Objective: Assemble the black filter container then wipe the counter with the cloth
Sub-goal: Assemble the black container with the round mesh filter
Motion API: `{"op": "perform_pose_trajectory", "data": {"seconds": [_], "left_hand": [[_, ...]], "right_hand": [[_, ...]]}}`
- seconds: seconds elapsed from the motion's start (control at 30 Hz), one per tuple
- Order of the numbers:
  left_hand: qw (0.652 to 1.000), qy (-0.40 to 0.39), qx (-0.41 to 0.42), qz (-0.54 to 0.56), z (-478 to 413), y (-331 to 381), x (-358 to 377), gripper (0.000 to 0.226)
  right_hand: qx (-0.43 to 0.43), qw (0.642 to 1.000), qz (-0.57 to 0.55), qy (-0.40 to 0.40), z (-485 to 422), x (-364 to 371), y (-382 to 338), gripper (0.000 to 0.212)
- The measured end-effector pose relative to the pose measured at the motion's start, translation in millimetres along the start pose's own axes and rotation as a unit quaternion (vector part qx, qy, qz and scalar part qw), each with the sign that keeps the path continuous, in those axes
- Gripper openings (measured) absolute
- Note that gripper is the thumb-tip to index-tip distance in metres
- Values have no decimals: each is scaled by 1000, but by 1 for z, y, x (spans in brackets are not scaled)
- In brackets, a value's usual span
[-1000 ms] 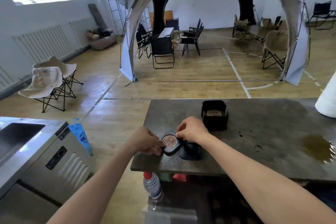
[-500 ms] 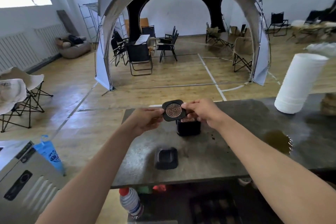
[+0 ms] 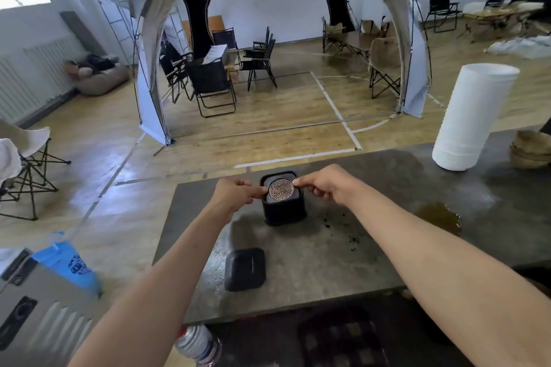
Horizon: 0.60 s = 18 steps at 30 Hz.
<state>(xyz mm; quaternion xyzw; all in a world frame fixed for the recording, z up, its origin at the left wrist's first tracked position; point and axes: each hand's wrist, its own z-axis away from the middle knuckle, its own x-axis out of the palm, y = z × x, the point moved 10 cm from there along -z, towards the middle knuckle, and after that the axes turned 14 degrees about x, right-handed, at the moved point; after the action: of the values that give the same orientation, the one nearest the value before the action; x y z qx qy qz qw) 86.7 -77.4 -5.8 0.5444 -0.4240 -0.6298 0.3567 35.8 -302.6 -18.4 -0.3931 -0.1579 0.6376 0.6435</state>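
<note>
A black square filter container [image 3: 284, 210] stands on the grey counter [image 3: 313, 250] near its far edge. A black filter insert with a round copper mesh [image 3: 281, 189] sits in the container's mouth. My left hand [image 3: 238, 192] pinches the insert's left edge and my right hand [image 3: 323, 183] pinches its right edge. A second black square piece [image 3: 245, 269] lies flat on the counter nearer to me. No cloth shows in view.
A tall white paper roll [image 3: 468, 116] stands at the counter's far right, beside stacked wooden bowls [image 3: 530, 152]. A brown liquid puddle [image 3: 438, 214] and dark crumbs [image 3: 340, 225] lie right of the container. A steel unit [image 3: 35, 316] stands at left.
Both hands lifted the mesh insert from the near counter edge, carried it to the container and lowered it into its mouth. The other black piece stayed behind.
</note>
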Motion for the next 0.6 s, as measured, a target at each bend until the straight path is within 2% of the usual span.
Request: {"op": "perform_pose_trajectory", "data": {"seconds": [0.1, 0.23, 0.37, 0.5, 0.6], "left_hand": [[1000, -3, -26, -10, 3, -15, 1, 43], [999, -1, -31, 28, 2, -21, 5, 44], [1000, -8, -24, 5, 4, -23, 1, 37], [1000, -8, 4, -28, 16, -21, -18, 31], [992, -66, 12, -111, 33, -26, -33, 38]], "right_hand": [[27, 999, 36, 5, -12, 5, 8, 33], [40, 997, 55, 28, -17, 1, 12, 28], [-5, 991, 102, 84, -2, -9, 2, 38], [-78, 993, 34, 83, 24, -19, -8, 28], [-146, 985, 39, 87, 53, -12, -5, 30]]}}
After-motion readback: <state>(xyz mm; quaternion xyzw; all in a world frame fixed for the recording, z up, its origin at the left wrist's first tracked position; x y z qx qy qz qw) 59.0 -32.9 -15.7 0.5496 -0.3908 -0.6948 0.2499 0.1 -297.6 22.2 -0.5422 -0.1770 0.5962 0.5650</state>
